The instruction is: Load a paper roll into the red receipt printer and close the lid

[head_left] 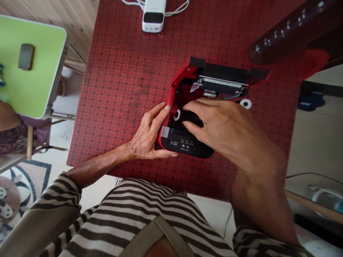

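Note:
A red and black label printer (187,144) lies on the table with its lid (222,76) raised, showing a roller and clear plastic parts inside. My left hand (150,134) grips its left side, fingers along the red wall and thumb at the front edge. Inside the printer, my right hand (222,125) is closed around a black roll (187,116) with a white core end. The roll's right part is hidden under the hand. Just beyond my right knuckles shows a white ring-shaped core end (245,104); what it belongs to is mostly hidden.
A white power bank (154,16) with white cables sits at the table's far edge. At the upper right is a dark, shiny cylindrical object (286,32). Left of the red patterned table (120,71), a green table (40,89) bears a phone (26,56); another person's arm (8,116) rests there.

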Motion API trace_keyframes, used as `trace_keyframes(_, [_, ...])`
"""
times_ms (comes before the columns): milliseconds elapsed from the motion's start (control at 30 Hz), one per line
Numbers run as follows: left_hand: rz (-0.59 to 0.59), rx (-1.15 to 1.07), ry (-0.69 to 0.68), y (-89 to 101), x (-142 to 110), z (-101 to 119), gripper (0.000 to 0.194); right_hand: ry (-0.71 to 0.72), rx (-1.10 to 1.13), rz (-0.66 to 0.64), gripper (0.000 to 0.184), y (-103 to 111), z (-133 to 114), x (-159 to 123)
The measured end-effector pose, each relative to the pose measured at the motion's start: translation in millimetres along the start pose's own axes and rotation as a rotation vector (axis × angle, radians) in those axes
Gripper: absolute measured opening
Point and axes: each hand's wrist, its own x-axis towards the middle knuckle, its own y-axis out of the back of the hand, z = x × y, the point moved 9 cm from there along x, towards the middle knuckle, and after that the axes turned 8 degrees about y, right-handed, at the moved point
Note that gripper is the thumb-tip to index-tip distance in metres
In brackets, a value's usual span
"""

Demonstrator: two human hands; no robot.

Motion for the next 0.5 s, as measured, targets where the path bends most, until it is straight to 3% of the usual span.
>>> trace_keyframes(67, [0.006,0.015,0.004,-0.1,0,-1,0.159,-0.003,0.015,0.043,0.007,10,-3,-6])
trace_keyframes(167, [0.042,0.004,-0.006,2.4,0,0,0.156,-0.011,0.09,0.211,0.013,37,-10,-28])
trace_keyframes(333, [0.055,0.012,-0.015,4.8,-1,0,0.159,-0.179,0.335,0.518,0.024,67,0,-101])
trace_keyframes(400, [0.057,0.045,0.009,6.9,-1,-3,0.162,-0.293,0.426,0.688,0.027,63,15,-136])
trace_keyframes(500, [0.059,0.067,0.019,11.4,-1,-7,0.166,-0.449,0.553,0.885,0.034,35,42,-180])
